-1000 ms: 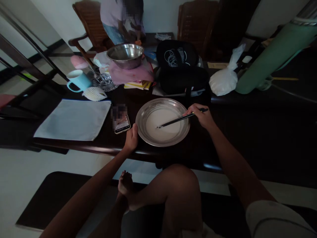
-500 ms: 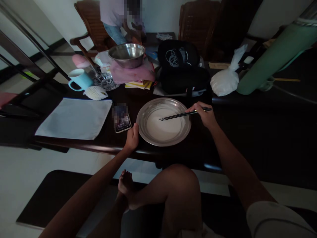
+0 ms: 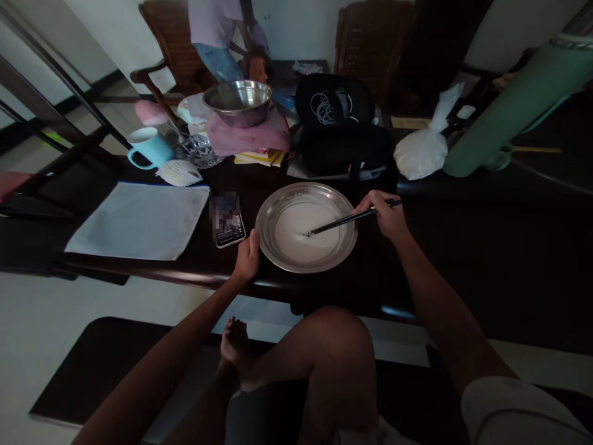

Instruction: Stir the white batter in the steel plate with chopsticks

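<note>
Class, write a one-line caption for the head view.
Right hand stirs white liquid in a steel plate with chopsticks; left hand steadies its rim.

Chopsticks: tips now lower in the white liquid of the metal plate, near its centre-right, after sitting further up and left half a second ago.
Right hand: shifted slightly down and right with them.
Person behind the table: straighter; one hand now nearer the steel bowl.

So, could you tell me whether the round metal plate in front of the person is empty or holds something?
It holds something: the metal plate carries a shallow pool of white liquid, and the chopsticks dip into it.
</note>
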Demonstrator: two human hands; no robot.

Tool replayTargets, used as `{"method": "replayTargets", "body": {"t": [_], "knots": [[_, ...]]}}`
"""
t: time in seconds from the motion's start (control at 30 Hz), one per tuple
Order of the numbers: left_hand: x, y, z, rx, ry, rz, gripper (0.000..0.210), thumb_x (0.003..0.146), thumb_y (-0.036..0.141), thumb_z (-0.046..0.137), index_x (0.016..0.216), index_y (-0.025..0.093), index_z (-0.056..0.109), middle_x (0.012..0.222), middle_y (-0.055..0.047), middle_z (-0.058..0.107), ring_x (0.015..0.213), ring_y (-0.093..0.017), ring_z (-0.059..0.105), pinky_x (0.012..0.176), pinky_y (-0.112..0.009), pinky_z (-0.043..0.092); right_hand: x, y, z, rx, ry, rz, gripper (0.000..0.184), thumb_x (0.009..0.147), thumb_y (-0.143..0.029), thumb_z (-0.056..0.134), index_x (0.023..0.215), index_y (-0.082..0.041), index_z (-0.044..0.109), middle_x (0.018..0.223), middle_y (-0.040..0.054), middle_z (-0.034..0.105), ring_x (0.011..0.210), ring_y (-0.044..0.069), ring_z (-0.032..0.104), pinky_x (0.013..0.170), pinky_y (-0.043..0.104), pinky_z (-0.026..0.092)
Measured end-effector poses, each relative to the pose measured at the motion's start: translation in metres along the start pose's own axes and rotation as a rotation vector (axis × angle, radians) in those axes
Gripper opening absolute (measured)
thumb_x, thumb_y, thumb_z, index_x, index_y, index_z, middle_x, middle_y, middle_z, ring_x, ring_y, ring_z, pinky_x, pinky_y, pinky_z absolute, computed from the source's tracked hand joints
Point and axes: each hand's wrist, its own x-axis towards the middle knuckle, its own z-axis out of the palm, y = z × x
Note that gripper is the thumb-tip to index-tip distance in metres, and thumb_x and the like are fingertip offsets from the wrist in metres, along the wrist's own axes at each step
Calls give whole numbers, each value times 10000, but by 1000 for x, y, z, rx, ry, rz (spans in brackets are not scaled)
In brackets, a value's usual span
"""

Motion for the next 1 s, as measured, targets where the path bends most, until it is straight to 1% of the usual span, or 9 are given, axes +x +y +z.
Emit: {"method": "replayTargets", "body": {"t": [0.13,0.2,0.3,0.37,0.5,0.67,0.73,0.87,1.0], "knots": [[0,0,0,-27,11,7,642,903,681,332,582,175,563,589,-41,568,637,-195,567,663,-317,473,-1,0,1,-36,-74,14,418,845,-584,612,637,-230,686,671,18,739,709,189,720,767,349,559],[0,-1,0,-39,16,-5,621,905,663,354,573,179,557,577,-38,558,636,-196,565,661,-313,473,0,0,0,-54,-42,7,409,847,-579,613,646,-231,686,675,16,741,728,192,723,778,352,558],[1,-1,0,-47,13,-20,590,910,634,378,582,179,561,564,-32,544,637,-194,562,662,-307,471,0,0,-1,-28,15,-11,457,869,-583,578,597,-224,658,626,16,723,660,183,709,721,342,555],[1,-2,0,-46,9,-18,581,918,618,374,607,173,580,565,-31,547,657,-201,574,678,-310,476,0,-1,0,-10,-4,-13,469,873,-580,574,581,-221,650,612,17,718,633,178,702,704,338,554],[0,-1,0,-21,2,-1,614,920,636,340,635,158,600,614,-48,594,681,-207,593,703,-321,491,-1,-4,3,-40,-64,12,409,835,-576,631,635,-222,679,695,22,752,708,190,721,761,350,558],[1,-2,0,1,7,12,660,896,700,310,580,178,560,566,-44,575,629,-202,585,667,-323,501,-1,-3,1,-35,14,-9,451,872,-570,583,601,-219,657,635,23,726,670,185,710,722,342,553],[1,-2,0,-1,11,14,662,893,705,312,576,179,559,568,-44,577,625,-204,588,668,-328,506,-1,-1,1,-29,1,-9,468,882,-571,567,583,-219,648,615,21,715,646,182,704,706,342,554],[1,-2,0,-7,13,8,648,894,699,325,578,182,556,571,-40,570,646,-206,590,683,-327,504,-1,-2,3,-51,-73,12,419,847,-583,610,638,-226,678,673,22,739,732,200,723,786,361,556],[1,-3,0,-6,-2,13,635,899,691,309,563,196,521,558,-33,535,650,-202,576,707,-328,496,-1,-2,2,-51,-10,12,454,852,-606,586,619,-225,667,654,23,732,709,201,717,769,364,556]]}}
